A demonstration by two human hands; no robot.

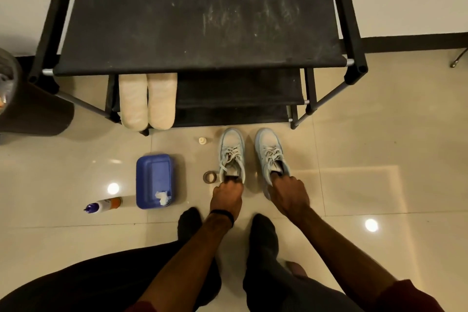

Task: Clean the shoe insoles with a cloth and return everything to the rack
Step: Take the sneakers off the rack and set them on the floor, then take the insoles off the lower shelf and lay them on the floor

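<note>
The likeliest slip, as I judge it, comes from lifting both shoes at once by their heels: each is held only at the back rim, so a toe can droop and a shoe may swing or drop onto the floor tiles, or knock the small tape ring lying just beside the left shoe. A second risk lies low in the rack: the two pale insoles lean side by side at the left end of its lower shelves, and a shoe pushed in carelessly could tip them off the front edge. The loose things on the floor, a blue tray with a crumpled white cloth in its near corner, a spray bottle lying on its side and a small cap near the rack's front edge, could also be kicked by the socked feet. The left hand is curled, its fingers hooked into the heel opening of the left shoe; the right hand is likewise curled, gripping the heel of the right shoe. Both shoes stand upright on the floor just in front of the rack, toes toward it, slightly apart from each other.
</note>
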